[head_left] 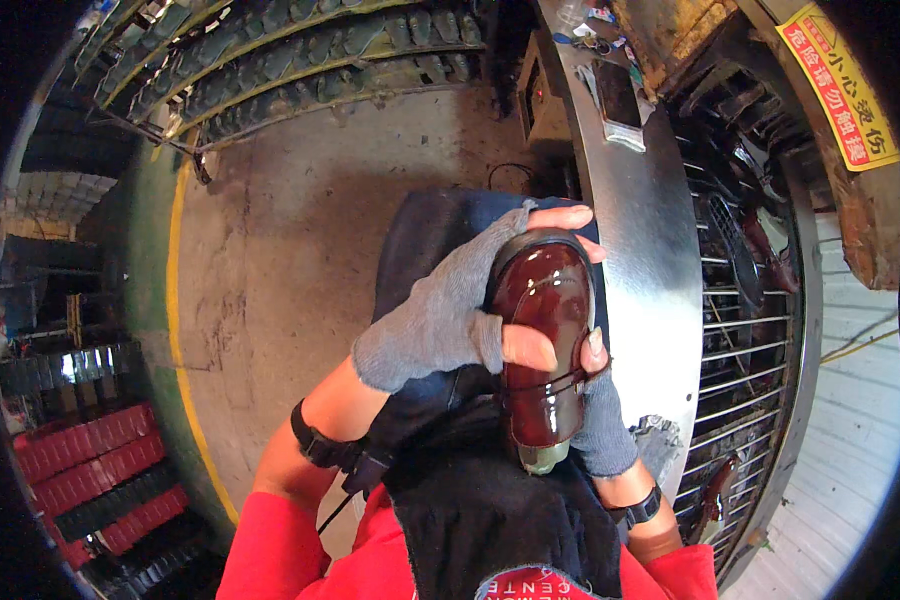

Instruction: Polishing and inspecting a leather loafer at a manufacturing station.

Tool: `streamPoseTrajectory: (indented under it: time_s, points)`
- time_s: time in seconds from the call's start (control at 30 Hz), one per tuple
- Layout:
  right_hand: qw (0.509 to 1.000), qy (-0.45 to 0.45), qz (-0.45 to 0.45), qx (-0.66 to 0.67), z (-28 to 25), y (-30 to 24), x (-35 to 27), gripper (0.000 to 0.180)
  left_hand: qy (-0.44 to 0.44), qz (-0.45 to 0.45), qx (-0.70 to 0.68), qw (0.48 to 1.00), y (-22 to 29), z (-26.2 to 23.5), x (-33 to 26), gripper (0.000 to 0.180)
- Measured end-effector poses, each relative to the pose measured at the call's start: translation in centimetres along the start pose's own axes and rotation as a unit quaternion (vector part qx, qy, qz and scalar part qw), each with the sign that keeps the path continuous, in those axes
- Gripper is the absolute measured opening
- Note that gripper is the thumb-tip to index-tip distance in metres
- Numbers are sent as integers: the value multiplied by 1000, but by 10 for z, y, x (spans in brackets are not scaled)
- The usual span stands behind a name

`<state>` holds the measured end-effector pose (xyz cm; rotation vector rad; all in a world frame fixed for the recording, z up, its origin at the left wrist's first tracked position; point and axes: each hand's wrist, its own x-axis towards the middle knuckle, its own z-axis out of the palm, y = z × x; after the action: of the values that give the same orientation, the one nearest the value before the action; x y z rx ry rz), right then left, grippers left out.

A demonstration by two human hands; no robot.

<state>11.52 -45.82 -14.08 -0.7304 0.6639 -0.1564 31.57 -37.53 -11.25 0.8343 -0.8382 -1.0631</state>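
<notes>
A glossy dark red shoe (pixel 550 295) is held in both hands above the lap, just left of the metal bench (pixel 652 270), with its toe pointed to the far side and a pale block (pixel 540 458) showing at its near end. The far part is wrapped by the left hand (pixel 440 315), its thumb laid across the top and its fingers curled around the toe end. The right side is clasped by the right hand (pixel 602 415), its thumb pressed to the edge; its other fingers are mostly hidden, so their spacing cannot be told.

Fair weight and stiffness would be expected if the block fills the shoe. The polished upper is probably slippery and easily scuffed, so a hold is best taken along the sole edge and at the block, with only light thumb pressure on the shine.
</notes>
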Motion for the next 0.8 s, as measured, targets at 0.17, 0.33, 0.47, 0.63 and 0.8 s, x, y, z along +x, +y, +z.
streamPoseTrajectory:
  time_s: [0.17,0.33,0.47,0.63,0.8]
  points:
    - [1000,-18,9,9,-8,12,0,81,0,-33,233,972,28,3,-4,85]
    - [999,-32,-10,-33,2,4,-8,82,-46,-34,206,977,30,0,-11,84]
    - [992,-71,-39,-97,3,-13,-10,75,15,-48,165,985,32,18,-26,83]
    - [961,-160,-98,-205,-9,-29,-10,73,41,68,46,996,44,18,-44,84]
    - [986,-120,116,16,-31,-14,-50,94,64,191,-47,978,30,16,-37,86]
